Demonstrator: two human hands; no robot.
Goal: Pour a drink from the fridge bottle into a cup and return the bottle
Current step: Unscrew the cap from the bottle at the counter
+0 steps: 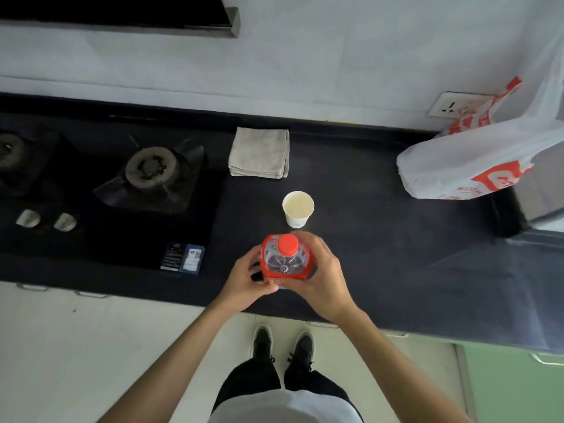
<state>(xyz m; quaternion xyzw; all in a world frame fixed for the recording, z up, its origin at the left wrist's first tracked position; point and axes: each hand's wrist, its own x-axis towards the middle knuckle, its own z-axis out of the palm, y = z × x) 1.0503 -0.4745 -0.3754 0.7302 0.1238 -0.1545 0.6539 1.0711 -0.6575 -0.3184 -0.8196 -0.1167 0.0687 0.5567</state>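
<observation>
Both sets of fingers are wrapped narrowly around the red-labelled plastic bottle (285, 264): the left hand (244, 282) cups its left side with the thumb across the near face, and the right hand (320, 276) curls over the right side and shoulder. The bottle stands upright near the front edge of the dark countertop (366, 239), and its red cap (287, 244) sits on the neck, apparently not yet unscrewed. Just beyond it, close but apart, is the white paper cup (298, 208), upright and seemingly empty, though its pale inside makes that hard to confirm. Farther back lie a folded cloth (259, 152), a gas burner (151, 166) to the left and a plastic shopping bag (476, 157) to the right. The step in hand looks like opening: one hand should brace the body firmly without squeezing while the other shifts up to twist the cap, keeping the bottle vertical and clear of the light, easily toppled cup.
</observation>
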